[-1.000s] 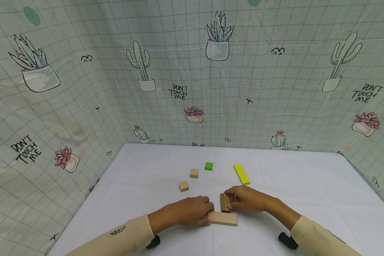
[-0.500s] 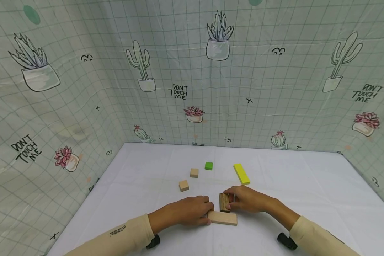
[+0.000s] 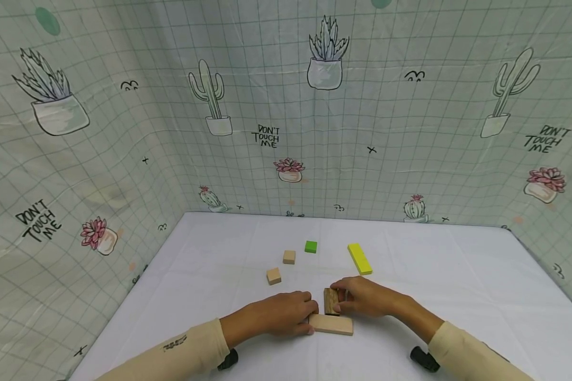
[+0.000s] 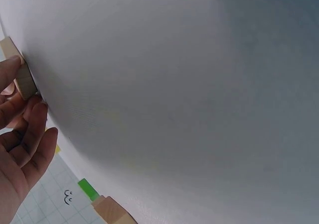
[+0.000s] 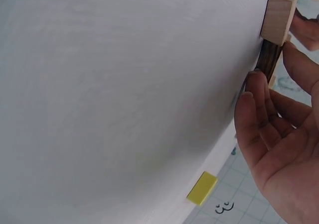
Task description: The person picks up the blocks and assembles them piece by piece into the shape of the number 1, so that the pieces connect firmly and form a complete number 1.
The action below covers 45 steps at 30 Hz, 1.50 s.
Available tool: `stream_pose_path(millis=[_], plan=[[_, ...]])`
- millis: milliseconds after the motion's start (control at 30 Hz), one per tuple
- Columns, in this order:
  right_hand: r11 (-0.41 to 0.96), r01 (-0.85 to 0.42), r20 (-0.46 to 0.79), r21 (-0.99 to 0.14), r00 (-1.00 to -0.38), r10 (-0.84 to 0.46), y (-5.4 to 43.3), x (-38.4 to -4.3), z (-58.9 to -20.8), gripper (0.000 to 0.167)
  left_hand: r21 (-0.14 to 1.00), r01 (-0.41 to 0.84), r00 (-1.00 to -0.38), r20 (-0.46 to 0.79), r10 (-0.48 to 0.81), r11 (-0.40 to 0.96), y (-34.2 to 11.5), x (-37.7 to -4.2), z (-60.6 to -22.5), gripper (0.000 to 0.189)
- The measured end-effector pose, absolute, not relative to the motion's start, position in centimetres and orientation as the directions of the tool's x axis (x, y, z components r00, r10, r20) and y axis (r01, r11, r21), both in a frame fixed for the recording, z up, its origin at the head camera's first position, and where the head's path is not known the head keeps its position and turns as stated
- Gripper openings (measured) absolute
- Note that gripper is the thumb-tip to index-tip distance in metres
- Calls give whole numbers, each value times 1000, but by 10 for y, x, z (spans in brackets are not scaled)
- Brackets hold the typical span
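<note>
The right hand (image 3: 364, 297) slides its pinched brown oblong wooden block (image 3: 330, 302) left, roughly centred beyond the pale wooden plank (image 3: 332, 324) the left hand (image 3: 287, 314) pinches.

Dark block (image 3: 330, 302) slightly farther left

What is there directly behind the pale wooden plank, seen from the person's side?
Behind the pale wooden plank is a dark brown wooden block, pinched by the right grip, which partly covers it. The left grip covers the plank's left end, hiding what is there.
</note>
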State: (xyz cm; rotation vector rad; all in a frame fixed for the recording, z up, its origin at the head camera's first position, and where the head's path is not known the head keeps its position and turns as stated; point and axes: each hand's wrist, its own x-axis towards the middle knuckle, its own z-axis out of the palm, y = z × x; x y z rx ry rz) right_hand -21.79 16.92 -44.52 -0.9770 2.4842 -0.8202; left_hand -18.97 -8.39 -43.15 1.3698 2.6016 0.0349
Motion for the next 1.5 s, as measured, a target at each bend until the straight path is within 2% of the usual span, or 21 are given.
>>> stream_pose_path(millis=[1500], plan=[[595, -494, -113, -634, -701, -704, 166, -217, -443, 47, 94, 817, -552, -160, 818, 570, -83, -190, -433, 34]])
